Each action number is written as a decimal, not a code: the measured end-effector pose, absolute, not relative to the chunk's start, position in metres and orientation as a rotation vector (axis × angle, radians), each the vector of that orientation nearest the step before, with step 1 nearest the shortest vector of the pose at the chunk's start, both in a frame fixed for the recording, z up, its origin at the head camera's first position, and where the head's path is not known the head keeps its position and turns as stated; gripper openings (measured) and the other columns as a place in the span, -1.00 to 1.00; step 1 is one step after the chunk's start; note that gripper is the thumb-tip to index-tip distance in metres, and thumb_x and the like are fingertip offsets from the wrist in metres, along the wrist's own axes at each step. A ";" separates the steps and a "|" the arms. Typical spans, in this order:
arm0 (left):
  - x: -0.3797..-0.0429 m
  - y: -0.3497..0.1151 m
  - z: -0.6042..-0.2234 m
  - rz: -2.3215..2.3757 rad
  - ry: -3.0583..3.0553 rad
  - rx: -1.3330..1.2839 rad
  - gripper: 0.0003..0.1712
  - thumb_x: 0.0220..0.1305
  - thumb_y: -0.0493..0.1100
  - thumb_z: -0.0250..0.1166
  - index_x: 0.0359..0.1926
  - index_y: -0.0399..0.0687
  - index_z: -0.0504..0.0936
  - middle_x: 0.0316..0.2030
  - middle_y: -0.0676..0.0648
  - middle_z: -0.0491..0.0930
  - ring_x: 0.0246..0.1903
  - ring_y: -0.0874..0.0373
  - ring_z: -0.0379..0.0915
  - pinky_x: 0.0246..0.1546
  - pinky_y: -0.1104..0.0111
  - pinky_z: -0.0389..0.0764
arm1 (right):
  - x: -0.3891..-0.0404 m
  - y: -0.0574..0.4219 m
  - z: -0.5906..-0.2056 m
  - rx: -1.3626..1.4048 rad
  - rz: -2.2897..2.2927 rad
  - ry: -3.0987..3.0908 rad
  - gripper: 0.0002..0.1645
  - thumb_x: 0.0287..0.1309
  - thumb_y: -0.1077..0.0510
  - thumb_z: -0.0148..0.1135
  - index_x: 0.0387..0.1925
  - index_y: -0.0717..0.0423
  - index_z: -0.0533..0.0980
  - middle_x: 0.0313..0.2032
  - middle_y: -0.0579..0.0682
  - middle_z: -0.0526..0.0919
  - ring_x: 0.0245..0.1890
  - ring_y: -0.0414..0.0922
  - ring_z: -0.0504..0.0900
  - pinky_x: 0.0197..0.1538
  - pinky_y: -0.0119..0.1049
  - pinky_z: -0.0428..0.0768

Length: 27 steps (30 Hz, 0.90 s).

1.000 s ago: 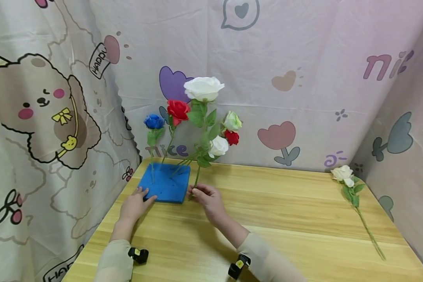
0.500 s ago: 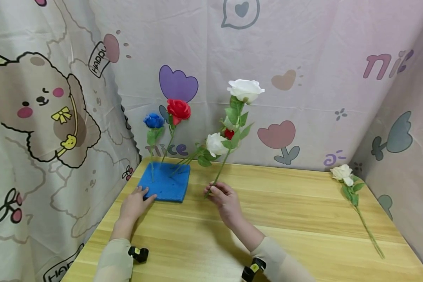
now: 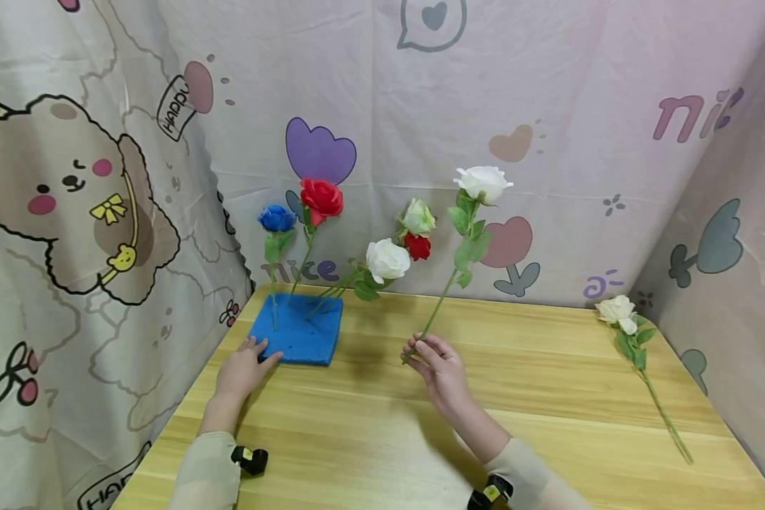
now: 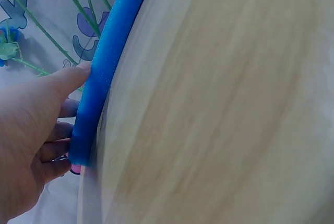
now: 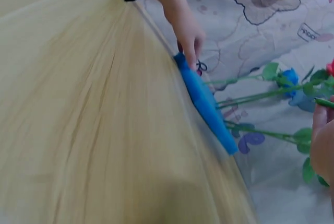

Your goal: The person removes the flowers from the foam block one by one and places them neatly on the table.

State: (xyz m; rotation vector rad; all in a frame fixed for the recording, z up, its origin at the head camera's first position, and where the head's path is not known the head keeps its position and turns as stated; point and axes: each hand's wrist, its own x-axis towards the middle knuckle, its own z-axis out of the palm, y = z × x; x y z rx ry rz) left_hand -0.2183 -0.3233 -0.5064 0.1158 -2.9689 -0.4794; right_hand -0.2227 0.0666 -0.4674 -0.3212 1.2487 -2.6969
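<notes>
My right hand (image 3: 443, 372) pinches the lower stem of a white rose (image 3: 484, 184), held up above the table and leaning right. Its stem end (image 5: 323, 102) shows at the right wrist view's edge beside part of that hand. My left hand (image 3: 242, 375) rests on the near left corner of a blue foam block (image 3: 306, 347), thumb and fingers spread; the left wrist view shows the thumb against the block (image 4: 99, 88). Standing in the block are a blue rose (image 3: 277, 218) and a red rose (image 3: 321, 200). Other stems lean right, towards another white rose (image 3: 387, 261), a pale green rose (image 3: 419, 217) and a small red rose (image 3: 418, 246).
A cream-white rose (image 3: 618, 313) with a long stem lies on the wooden table (image 3: 548, 397) at the right. Printed cloth (image 3: 561, 71) hangs behind the table and at both sides.
My right hand has carried the white rose rightwards, away from the foam block and the other roses. Its bloom is now lower and leans more to the right. My left hand has stayed on the block.
</notes>
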 end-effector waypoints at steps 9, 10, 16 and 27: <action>-0.217 -0.322 -0.506 -0.495 -2.971 0.115 -0.22 0.34 0.19 0.17 0.33 -0.31 0.37 0.36 -0.50 0.19 0.38 -0.41 0.08 0.29 -0.25 0.24 | -0.220 0.104 -0.479 -0.232 -2.702 1.301 -0.70 0.33 0.40 0.04 -0.29 0.06 0.65 -0.29 -0.07 0.74 -0.24 -0.18 0.75 0.01 -0.27 0.70; -0.217 -0.322 -0.506 -0.496 -2.970 0.113 -0.22 0.34 0.19 0.17 0.33 -0.32 0.37 0.35 -0.50 0.19 0.38 -0.41 0.08 0.29 -0.25 0.24 | -0.219 0.108 -0.480 -0.230 -2.703 1.304 -0.70 0.33 0.40 0.04 -0.28 0.06 0.65 -0.29 -0.07 0.74 -0.23 -0.17 0.75 0.01 -0.28 0.70; -0.216 -0.322 -0.505 -0.494 -2.954 0.102 -0.23 0.34 0.18 0.19 0.31 -0.33 0.39 0.34 -0.51 0.21 0.37 -0.42 0.10 0.28 -0.25 0.25 | -0.216 0.133 -0.485 -0.221 -2.718 1.329 -0.64 0.34 0.43 0.00 -0.30 0.05 0.67 -0.30 -0.08 0.75 -0.26 -0.17 0.76 -0.05 -0.30 0.72; -0.216 -0.322 -0.507 -0.485 -2.945 0.092 -0.23 0.34 0.18 0.19 0.30 -0.34 0.41 0.33 -0.52 0.22 0.35 -0.43 0.12 0.26 -0.26 0.28 | -0.205 0.185 -0.491 -0.302 -2.691 1.397 -0.61 0.36 0.46 -0.08 -0.22 0.13 0.66 -0.26 -0.05 0.77 -0.23 -0.15 0.77 -0.05 -0.27 0.73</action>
